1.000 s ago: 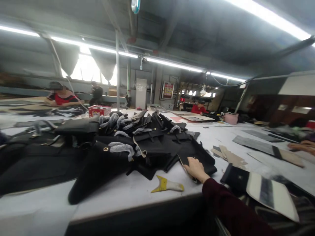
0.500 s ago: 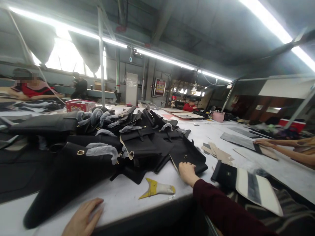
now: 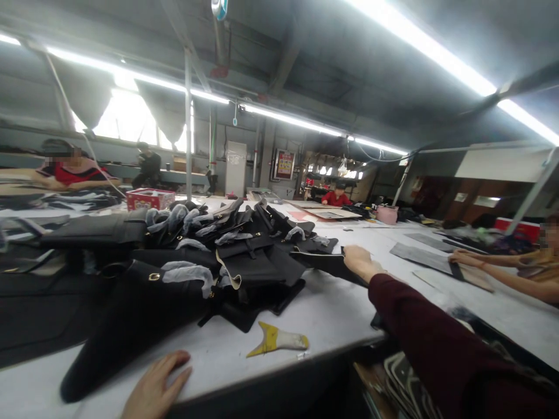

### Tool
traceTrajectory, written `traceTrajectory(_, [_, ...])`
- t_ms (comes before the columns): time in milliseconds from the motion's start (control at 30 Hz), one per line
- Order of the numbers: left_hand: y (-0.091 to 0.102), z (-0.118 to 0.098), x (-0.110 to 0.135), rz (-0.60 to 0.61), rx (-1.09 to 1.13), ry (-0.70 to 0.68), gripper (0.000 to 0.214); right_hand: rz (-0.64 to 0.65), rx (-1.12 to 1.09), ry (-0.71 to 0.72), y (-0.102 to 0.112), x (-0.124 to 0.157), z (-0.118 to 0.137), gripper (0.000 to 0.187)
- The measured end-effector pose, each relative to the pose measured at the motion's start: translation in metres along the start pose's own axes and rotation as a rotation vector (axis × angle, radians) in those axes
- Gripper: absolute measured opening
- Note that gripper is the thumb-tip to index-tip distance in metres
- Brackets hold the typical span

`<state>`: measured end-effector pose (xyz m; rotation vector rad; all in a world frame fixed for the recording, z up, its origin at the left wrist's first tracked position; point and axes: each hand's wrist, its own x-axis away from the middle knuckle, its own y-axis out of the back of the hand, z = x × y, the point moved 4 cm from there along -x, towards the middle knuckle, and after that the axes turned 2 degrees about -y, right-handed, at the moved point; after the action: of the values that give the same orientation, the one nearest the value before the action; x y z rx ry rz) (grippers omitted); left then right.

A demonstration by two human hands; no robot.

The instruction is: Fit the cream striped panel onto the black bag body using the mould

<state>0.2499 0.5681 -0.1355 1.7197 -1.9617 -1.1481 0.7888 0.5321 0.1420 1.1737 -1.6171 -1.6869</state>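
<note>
My right hand (image 3: 358,263) is closed on the near edge of a black leather bag piece (image 3: 323,261), which is lifted and tilted so its thin edge faces me. Beside it spreads a heap of black leather bag parts (image 3: 262,265) with brass fittings and handles wrapped in pale film (image 3: 187,276). My left hand (image 3: 159,381) lies on the white table (image 3: 209,361) near the front edge, fingers apart and holding nothing. Between my hands is a yellow and white fork-ended tool (image 3: 279,339), flat on the table.
A large black bag piece (image 3: 117,326) lies at the left front. Across the table at the right, a co-worker's hands (image 3: 467,259) rest on grey panels (image 3: 419,256). A red box (image 3: 151,199) and a pink container (image 3: 386,215) stand farther back. Bundled pieces (image 3: 402,378) sit below the edge.
My right hand has moved up and away, raising the black leather piece from lying flat to tilted. The black and white striped piece at the right is out of sight. My left hand stays put.
</note>
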Motion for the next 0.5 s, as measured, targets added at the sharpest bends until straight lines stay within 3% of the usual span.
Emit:
traceTrajectory(100, [0.003,-0.004,-0.002,-0.022,0.109,0.051,0.046,-0.079,-0.081,-0.010,0.058,0.013,-0.029,0.024])
traceTrajectory(200, [0.007,-0.038,0.004,-0.051,0.298,0.114,0.055,-0.142,-0.218,0.027,0.106,0.047,-0.050,0.013])
traceTrajectory(333, [0.005,-0.137,0.029,0.064,0.674,0.079,0.065,-0.082,-0.503,0.118,0.138,0.111,-0.062,0.019])
traceTrajectory(433, [0.000,-0.211,0.060,0.173,0.989,0.127,0.076,0.072,-0.748,0.172,0.140,0.162,-0.056,0.031])
traceTrajectory(500, [-0.004,-0.243,0.084,0.243,1.160,0.199,0.083,0.159,-0.876,0.203,0.139,0.194,-0.046,0.042])
